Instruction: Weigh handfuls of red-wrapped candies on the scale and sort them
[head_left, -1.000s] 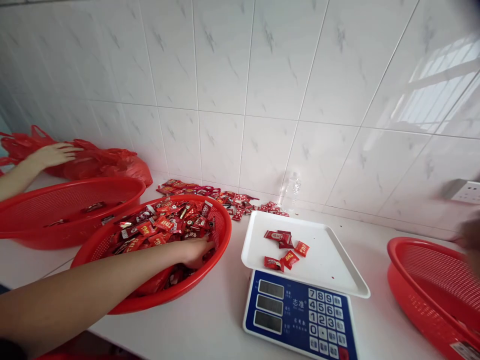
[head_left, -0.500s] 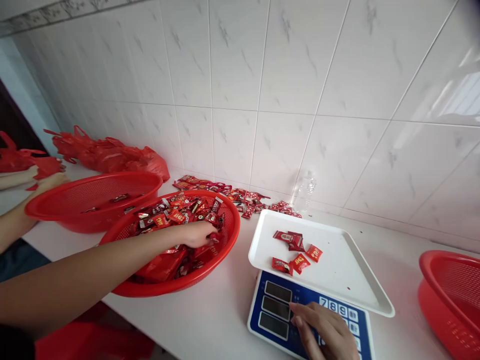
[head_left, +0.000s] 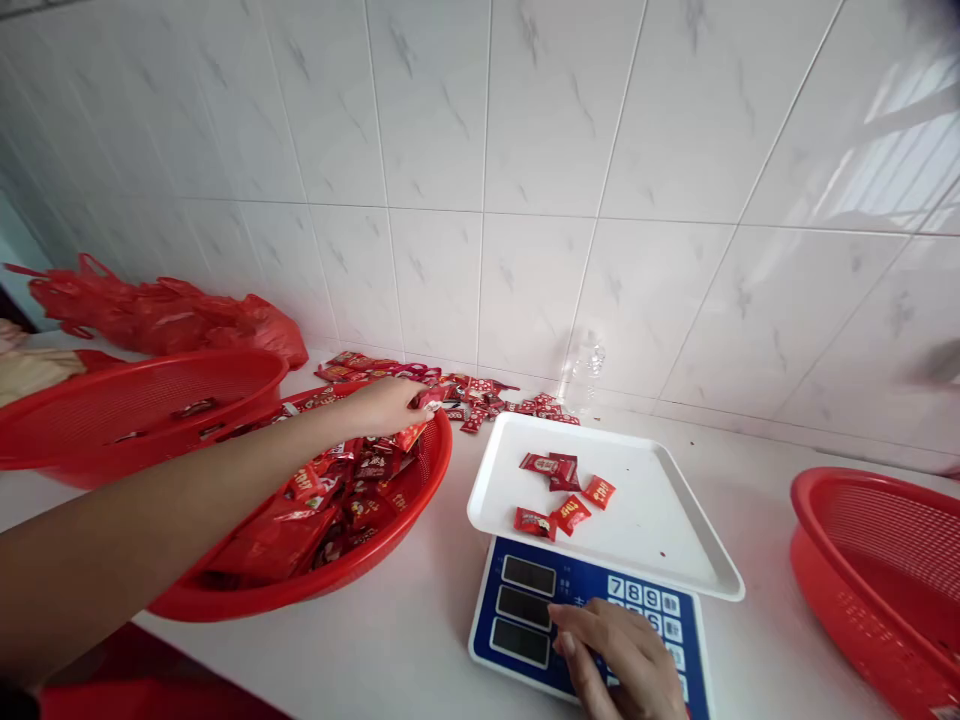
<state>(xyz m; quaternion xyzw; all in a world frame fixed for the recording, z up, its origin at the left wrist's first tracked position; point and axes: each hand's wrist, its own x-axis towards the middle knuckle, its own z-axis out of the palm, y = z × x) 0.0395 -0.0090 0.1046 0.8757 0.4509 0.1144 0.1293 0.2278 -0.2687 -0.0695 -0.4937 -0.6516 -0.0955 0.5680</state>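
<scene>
Candies in glossy red wrappers [head_left: 379, 465] filled a large round red plastic basket with perforated walls [head_left: 330, 578], which stood on a white tabletop [head_left: 420, 630] left of centre. The left hand [head_left: 386, 408] was above the basket's far right part, its fingers closed on at least one red wrapped piece [head_left: 429, 398]; an orange-red wrapper showed just below the fingers, and whether it too was gripped could not be told.

The right hand [head_left: 619, 655] was over the keypad of a blue and white electronic scale [head_left: 585, 582], near the dark displays on its left side. Its fingers were partly curled, with thumb and forefinger close together; the palm was hidden, so one could not tell whether it held anything, or whether it touched the keys.

On the far side of the scale, a shallow white rectangular tray [head_left: 637, 525] carried five red candies [head_left: 571, 513], grouped toward its left. Farther back, loose red packets [head_left: 476, 395] lay along the tiled wall, with an upright clear plastic bottle [head_left: 585, 372] to their right. A second red basket [head_left: 251, 358] stood at left, near bulging red plastic bags [head_left: 187, 320], and a third red basket [head_left: 825, 575] at right.
</scene>
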